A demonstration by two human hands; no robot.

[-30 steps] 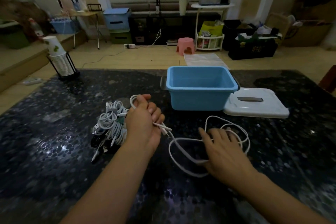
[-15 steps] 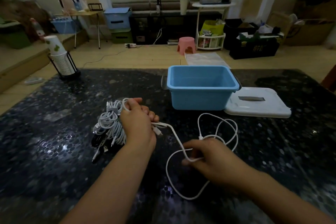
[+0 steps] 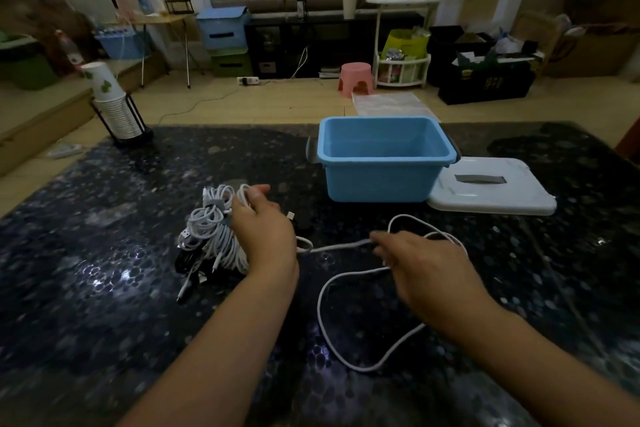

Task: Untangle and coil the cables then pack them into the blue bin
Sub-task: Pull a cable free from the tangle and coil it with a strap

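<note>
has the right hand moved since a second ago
Yes. The right hand has drawn back toward the person and away from the blue bin, and now pinches the white cable instead of lying flat over its loops.

A white cable (image 3: 349, 333) lies loose on the dark table, one stretch pulled straight between the two hands, the rest trailing in a wide loop toward the viewer and a smaller loop behind the right hand. To its left sits a tangled bundle (image 3: 211, 232) of white cables with a few dark ones beneath, plugs sticking out at the near side. The blue bin (image 3: 384, 163) stands upright and open behind, with nothing visible inside.
</note>
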